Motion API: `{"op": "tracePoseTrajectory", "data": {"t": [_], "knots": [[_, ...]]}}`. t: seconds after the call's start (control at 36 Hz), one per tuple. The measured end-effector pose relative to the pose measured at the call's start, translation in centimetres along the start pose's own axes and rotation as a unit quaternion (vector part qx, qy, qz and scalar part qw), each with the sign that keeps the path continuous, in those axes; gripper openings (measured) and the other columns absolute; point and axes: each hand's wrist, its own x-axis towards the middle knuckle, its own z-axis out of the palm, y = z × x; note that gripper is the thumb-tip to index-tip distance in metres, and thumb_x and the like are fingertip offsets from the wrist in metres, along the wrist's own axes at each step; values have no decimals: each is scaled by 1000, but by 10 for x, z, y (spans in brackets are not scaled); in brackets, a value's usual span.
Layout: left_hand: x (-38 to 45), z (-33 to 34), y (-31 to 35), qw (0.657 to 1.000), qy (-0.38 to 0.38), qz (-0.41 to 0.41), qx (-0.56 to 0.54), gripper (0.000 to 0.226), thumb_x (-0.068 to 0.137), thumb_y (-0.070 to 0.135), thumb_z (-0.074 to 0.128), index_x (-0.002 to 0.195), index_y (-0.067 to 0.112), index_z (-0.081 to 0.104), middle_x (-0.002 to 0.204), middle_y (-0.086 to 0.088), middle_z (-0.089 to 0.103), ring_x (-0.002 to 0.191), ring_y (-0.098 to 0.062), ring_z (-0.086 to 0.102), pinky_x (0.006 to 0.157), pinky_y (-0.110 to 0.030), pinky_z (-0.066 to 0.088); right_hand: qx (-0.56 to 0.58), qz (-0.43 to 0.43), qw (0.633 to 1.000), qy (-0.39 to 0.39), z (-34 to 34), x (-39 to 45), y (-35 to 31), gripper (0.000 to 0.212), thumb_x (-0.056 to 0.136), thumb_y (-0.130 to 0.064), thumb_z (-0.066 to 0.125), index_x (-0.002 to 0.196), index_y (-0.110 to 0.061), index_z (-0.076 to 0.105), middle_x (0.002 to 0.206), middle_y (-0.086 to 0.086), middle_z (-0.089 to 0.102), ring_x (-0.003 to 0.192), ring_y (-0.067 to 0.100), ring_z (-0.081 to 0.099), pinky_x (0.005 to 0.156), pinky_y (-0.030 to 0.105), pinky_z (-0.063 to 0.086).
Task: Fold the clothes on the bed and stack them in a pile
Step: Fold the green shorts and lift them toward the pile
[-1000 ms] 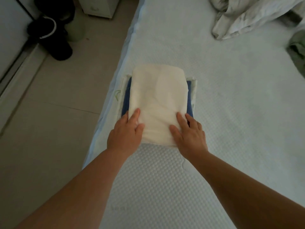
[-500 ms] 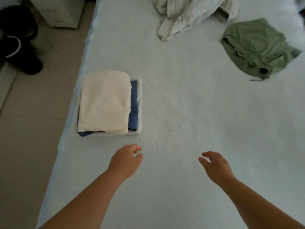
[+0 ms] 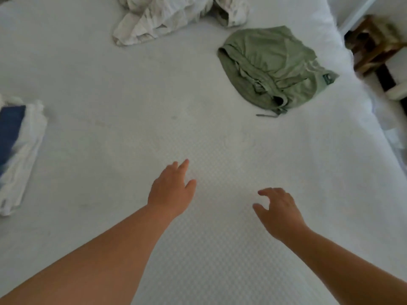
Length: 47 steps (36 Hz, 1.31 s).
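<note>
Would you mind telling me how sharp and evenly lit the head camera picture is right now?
Head view: dim, flat light with no hard shadows or glare; the folded pile at the left edge and the wooden furniture at upper right are smeared by motion blur; the green garment and both hands, left and right, are fairly sharp; wide-angle bending shows at the edges.

Crumpled green garment (image 3: 275, 67) lies beyond the right fingers (image 3: 267, 191); rumpled white garment (image 3: 163, 18) farther; folded pile (image 3: 19, 150) far left.
</note>
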Motion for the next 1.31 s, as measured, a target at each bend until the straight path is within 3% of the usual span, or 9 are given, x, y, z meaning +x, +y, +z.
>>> {"op": "tracePoseTrajectory", "data": {"t": [0.19,0.31,0.39,0.67,0.94,1.03,1.08,1.19,1.31], "knots": [[51,83,-2,990,25,-29,139,70,90,63,13,145,33,-18,154,-4,-27,141,-22,-24,111,-44,-16,13,-54,990,131,-35,145,6,49,89,-29,57,135,-17,43,142,6,38,131,24,32,104,36,31],[67,109,-17,984,46,-35,166,67,84,66,0,124,34,-44,128,1,-54,126,-18,-47,101,-43,-30,-19,-101,978,182,-48,222,-6,57,90,-18,50,144,-20,31,151,1,26,137,23,23,108,37,25],[73,118,-20,981,52,-38,182,65,76,68,-12,120,35,-48,127,1,-55,119,-17,-51,95,-41,-36,-93,-107,972,188,-59,266,-7,63,90,-16,47,148,-22,21,156,1,16,143,24,12,114,39,14],[73,111,-20,985,16,-53,164,64,76,68,-12,110,37,-57,119,3,-63,112,-15,-58,91,-40,-40,-138,-25,967,211,-56,277,-7,41,87,-21,49,123,-3,44,128,24,43,119,40,38,97,43,34],[64,74,-8,992,-51,-47,104,73,89,65,22,146,37,-15,156,0,-22,142,-18,-20,113,-42,-11,-66,-193,965,164,34,72,-1,16,83,-23,63,89,-8,62,94,12,58,92,31,55,82,32,43],[39,39,2,989,-39,-60,-131,72,88,46,53,148,32,15,157,2,15,144,-14,10,113,-33,11,-36,-242,961,128,60,-16,2,20,60,-25,81,68,-19,63,71,0,57,65,20,59,59,22,49],[8,21,4,942,10,-72,-328,73,76,33,68,139,38,30,136,11,43,133,-13,36,101,-26,28,-34,-259,961,93,77,-68,10,20,58,-28,83,69,-21,68,69,-1,58,62,19,60,55,19,48],[-53,17,-5,993,98,42,-39,103,68,40,73,150,28,11,154,-9,21,140,-27,20,110,-45,23,-49,-258,964,37,98,-147,32,32,40,-30,93,65,-26,73,59,-1,56,51,18,60,45,17,46],[-106,38,-11,962,-139,167,165,94,67,63,61,145,45,14,156,4,14,143,-14,7,113,-48,3,-61,-208,976,21,96,-199,51,36,36,-23,94,66,-26,73,64,-2,58,57,19,61,48,19,48]]}}
